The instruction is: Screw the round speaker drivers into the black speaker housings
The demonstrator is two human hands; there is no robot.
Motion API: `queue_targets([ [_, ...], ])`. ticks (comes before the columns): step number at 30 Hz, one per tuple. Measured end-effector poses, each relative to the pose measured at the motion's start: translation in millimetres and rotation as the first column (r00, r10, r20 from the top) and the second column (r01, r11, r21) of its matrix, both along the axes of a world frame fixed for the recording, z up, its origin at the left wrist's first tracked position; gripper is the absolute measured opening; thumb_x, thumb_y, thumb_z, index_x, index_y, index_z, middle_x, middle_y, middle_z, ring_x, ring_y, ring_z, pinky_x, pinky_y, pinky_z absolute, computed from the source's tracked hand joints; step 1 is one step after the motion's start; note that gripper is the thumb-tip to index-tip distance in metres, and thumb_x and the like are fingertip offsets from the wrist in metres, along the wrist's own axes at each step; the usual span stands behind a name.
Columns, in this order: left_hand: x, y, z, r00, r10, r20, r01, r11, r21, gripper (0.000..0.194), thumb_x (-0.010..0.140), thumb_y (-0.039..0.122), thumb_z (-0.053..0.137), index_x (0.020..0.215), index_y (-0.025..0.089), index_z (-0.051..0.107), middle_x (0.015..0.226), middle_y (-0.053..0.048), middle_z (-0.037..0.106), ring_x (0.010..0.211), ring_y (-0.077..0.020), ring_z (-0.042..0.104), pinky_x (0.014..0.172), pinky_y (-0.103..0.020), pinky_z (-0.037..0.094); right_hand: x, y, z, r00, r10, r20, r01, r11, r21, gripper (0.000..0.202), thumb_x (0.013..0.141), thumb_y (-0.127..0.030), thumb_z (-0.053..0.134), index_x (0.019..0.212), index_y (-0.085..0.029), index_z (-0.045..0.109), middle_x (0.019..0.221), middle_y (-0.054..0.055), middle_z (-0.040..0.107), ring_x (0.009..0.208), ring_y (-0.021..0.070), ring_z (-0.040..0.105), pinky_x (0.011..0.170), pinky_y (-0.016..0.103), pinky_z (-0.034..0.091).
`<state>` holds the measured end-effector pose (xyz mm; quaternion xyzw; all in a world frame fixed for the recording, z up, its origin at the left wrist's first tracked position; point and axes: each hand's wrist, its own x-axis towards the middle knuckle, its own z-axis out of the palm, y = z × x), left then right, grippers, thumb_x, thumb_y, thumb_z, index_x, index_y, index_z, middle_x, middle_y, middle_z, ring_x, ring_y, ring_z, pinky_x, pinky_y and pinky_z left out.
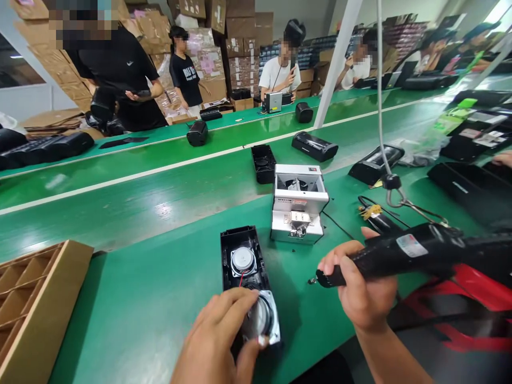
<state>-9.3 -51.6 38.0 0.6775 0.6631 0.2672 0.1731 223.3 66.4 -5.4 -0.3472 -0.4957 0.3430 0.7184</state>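
Left hand pinches speaker driver at near end of black speaker housing on green worktop. Right hand clamped round electric screwdriver, tip just right of housing. Screw feeder behind.

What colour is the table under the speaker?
Green table, seen best in the head view, under the black speaker case.
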Motion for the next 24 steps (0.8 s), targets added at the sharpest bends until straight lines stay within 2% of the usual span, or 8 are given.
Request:
queue_targets([
  [3, -5, 13, -16.1, 0.972, 0.023, -0.236, -0.022, 1.000, 0.005, 0.049, 0.093, 0.017, 0.058, 0.138, 0.033, 0.069, 0.138, -0.005, 0.074, 0.118, -0.0281, 0.072, 0.101, -0.048, 0.062, 0, -3, -1.5, 1.000, 0.001, -0.016, -0.001, 1.000, 0.008, 0.048, 0.099, -0.019, 0.068, 0.143, -0.027, 0.051, 0.074, -0.006, 0.063, 0.059, 0.0175, 0.063, 0.060, 0.038, 0.061],
  [7, -11, 20, -24.5, 0.913, -0.028, -0.408, 0.023, 1.000, -0.019, 0.052, 0.085, 0.013, 0.075, 0.133, 0.034, 0.073, 0.131, -0.002, 0.078, 0.105, -0.0294, 0.072, 0.090, -0.049, 0.060, -1, -7, 1.8, 1.000, 0.009, -0.008, -0.008, 0.999, 0.041, 0.046, 0.099, -0.017, 0.067, 0.141, -0.028, 0.052, 0.077, -0.005, 0.064, 0.060, 0.0165, 0.063, 0.060, 0.036, 0.062],
  [14, -7, 18, -27.6, 0.909, -0.065, -0.411, 0.085, 0.996, 0.030, 0.054, 0.085, 0.007, 0.076, 0.132, 0.034, 0.075, 0.135, 0.004, 0.078, 0.091, -0.0242, 0.064, 0.077, -0.042, 0.050, -4, -10, 4.0, 0.999, 0.040, -0.020, -0.039, 0.998, 0.043, 0.047, 0.097, -0.015, 0.069, 0.140, -0.029, 0.053, 0.081, -0.005, 0.064, 0.060, 0.0158, 0.063, 0.057, 0.035, 0.063],
  [20, -14, 19, -32.1, 0.912, -0.104, -0.397, 0.140, 0.988, 0.063, 0.050, 0.088, 0.010, 0.072, 0.131, 0.034, 0.075, 0.135, 0.005, 0.078, 0.088, -0.0226, 0.062, 0.075, -0.040, 0.050, -4, -10, 1.6, 0.999, 0.026, -0.024, -0.024, 0.999, 0.042, 0.049, 0.096, -0.019, 0.071, 0.141, -0.029, 0.053, 0.080, -0.005, 0.063, 0.058, 0.0164, 0.062, 0.055, 0.036, 0.062],
  [24, -10, 18, -30.1, 0.903, -0.074, -0.422, 0.102, 0.994, 0.045, 0.049, 0.087, 0.009, 0.074, 0.130, 0.032, 0.076, 0.134, 0.004, 0.078, 0.090, -0.0243, 0.061, 0.076, -0.042, 0.051, -5, -10, 1.8, 0.999, 0.032, -0.027, -0.031, 0.998, 0.047, 0.049, 0.097, -0.017, 0.070, 0.141, -0.029, 0.053, 0.081, -0.005, 0.062, 0.059, 0.0161, 0.062, 0.056, 0.035, 0.061],
])
